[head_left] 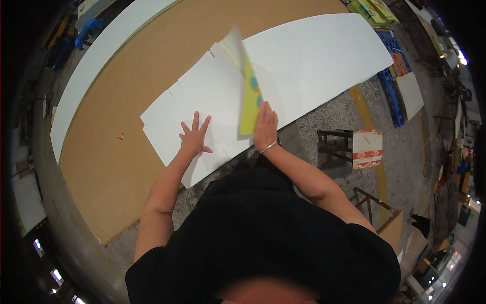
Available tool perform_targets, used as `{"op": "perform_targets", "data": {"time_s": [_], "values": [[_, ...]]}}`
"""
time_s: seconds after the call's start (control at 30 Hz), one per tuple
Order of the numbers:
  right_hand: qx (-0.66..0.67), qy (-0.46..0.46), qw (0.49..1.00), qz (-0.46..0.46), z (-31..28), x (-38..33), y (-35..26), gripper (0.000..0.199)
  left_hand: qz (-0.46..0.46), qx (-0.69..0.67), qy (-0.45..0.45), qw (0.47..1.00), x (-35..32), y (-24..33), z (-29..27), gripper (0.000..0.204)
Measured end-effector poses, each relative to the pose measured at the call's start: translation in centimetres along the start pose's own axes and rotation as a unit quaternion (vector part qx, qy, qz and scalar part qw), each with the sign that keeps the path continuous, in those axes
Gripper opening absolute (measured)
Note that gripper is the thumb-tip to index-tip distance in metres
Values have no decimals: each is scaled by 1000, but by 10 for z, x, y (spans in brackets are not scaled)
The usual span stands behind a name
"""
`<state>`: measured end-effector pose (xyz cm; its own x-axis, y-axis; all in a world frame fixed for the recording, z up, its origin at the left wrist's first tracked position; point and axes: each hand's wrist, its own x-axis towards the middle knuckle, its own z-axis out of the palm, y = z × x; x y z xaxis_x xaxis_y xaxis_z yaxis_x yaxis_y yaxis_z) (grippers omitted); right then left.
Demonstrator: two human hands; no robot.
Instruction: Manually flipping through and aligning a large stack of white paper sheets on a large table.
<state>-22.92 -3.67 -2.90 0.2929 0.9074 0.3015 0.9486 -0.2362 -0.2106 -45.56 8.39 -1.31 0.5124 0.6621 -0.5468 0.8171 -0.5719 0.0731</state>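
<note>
A long white cardboard sheet with small slits along its edges lies before me. Across its middle, a panel stands raised, showing a yellow-green printed face with teal and orange patches; its far end is blurred by motion. My left hand rests open on the white surface left of the panel, fingers spread. Against the panel's near right edge is my right hand, its fingers stretched out side by side and touching it; the palm is hidden. A bracelet circles the right wrist.
The sheet lies partly on a big brown board with a small red mark. Right of me stand a dark metal-framed stool with a patched cardboard top and a blue pallet. Printed sheets are stacked far right.
</note>
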Motion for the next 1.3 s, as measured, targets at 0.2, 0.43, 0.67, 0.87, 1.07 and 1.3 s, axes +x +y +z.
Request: {"op": "perform_targets", "data": {"time_s": [0.2,0.43,0.67,0.87,1.07,1.3], "values": [[538,-113,813,189,-23,23,93,39,2,-1,4,1000,-6,-4,3,130],[-103,-46,994,-1,-11,11,24,65,5,5,11,1000,-5,-1,5,130],[359,-57,925,108,5,9,112,70,19,14,9,1000,2,0,-3,131],[27,1,999,-41,-18,18,33,73,-3,15,13,1000,-10,-10,4,130],[335,-105,884,308,8,-1,111,48,9,11,8,1000,-6,-6,4,129],[488,-74,638,591,13,5,116,40,18,28,30,999,-8,-12,8,131]]}}
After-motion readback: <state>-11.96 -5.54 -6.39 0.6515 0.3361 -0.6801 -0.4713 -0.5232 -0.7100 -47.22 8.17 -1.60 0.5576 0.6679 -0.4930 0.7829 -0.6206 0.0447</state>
